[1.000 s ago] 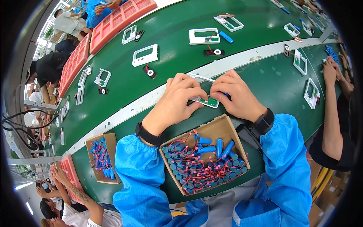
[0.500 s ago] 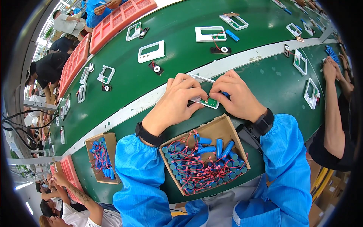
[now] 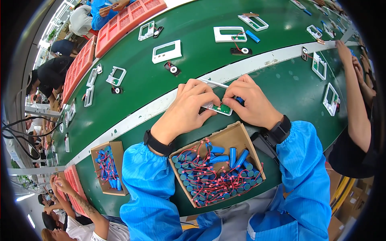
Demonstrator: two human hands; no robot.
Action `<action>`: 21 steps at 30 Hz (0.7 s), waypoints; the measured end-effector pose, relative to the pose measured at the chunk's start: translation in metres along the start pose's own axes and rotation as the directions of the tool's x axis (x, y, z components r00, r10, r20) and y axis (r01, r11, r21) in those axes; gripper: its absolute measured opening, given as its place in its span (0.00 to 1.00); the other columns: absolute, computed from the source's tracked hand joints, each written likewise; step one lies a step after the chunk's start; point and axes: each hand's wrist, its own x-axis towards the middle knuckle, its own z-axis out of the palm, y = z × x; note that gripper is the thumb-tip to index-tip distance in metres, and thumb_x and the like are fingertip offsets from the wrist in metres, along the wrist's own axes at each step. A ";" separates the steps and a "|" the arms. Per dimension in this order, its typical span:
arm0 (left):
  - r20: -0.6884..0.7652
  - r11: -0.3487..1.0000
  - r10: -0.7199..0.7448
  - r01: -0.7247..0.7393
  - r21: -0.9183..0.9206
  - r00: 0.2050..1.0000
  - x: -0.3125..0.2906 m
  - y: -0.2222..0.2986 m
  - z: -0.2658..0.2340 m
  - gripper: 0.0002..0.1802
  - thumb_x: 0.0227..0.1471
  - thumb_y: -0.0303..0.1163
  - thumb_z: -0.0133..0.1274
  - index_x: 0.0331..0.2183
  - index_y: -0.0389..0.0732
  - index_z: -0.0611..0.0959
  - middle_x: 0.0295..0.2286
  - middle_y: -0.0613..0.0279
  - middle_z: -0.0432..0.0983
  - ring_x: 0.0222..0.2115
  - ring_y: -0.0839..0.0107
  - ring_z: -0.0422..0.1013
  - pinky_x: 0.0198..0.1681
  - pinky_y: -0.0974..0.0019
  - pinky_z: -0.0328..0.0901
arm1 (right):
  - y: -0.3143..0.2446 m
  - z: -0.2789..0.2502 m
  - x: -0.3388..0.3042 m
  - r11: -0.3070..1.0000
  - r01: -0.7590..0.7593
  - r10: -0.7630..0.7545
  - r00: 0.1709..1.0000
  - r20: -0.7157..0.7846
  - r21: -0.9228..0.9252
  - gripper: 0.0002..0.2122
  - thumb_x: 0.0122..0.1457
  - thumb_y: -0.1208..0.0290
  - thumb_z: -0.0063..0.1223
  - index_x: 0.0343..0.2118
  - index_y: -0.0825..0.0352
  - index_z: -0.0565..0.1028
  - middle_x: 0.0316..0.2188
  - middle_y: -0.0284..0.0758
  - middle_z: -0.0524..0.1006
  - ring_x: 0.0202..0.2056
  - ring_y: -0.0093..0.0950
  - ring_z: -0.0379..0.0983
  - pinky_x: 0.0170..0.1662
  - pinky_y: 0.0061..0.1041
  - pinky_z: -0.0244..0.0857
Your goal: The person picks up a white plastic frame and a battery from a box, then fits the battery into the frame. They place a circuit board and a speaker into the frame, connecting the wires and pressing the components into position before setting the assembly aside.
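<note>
My two hands meet over the green table at a white plastic frame (image 3: 217, 83) with a green circuit board (image 3: 226, 109). My left hand (image 3: 185, 106) is closed on the frame's near left side, its fingertips bent down to the board. Facing it, my right hand (image 3: 254, 102) pinches at the board's edge, and a blue battery (image 3: 240, 100) shows partly beneath its fingers. Whatever small part sits between the fingertips is hidden. Directly below my hands stands a cardboard box (image 3: 235, 132) of blue batteries (image 3: 219, 176) with red leads.
At left is a smaller cardboard box (image 3: 96, 156) of batteries. Beyond the pale strip (image 3: 136, 119) lie several white frames (image 3: 167, 52) with small speakers. Pink trays (image 3: 80, 68) line the far left. A black object (image 3: 263, 144) lies beside my right wrist; a co-worker's arm (image 3: 358, 108) is at right.
The frames and speakers beyond the strip have shifted a little to the right. At right, the co-worker's arm has lifted and reached farther forward. My hands stay almost still at the board.
</note>
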 end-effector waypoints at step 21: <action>-0.024 0.999 0.046 -0.046 -0.009 0.999 -0.016 -0.004 -0.008 0.12 0.42 0.26 0.65 0.33 0.47 0.84 0.33 0.68 0.73 0.44 0.62 0.65 0.50 0.58 0.57 | -0.014 0.012 0.004 0.999 0.035 -0.035 0.999 0.011 -0.024 0.03 0.53 0.80 0.58 0.28 0.66 0.76 0.30 0.33 0.76 0.38 0.35 0.67 0.44 0.32 0.62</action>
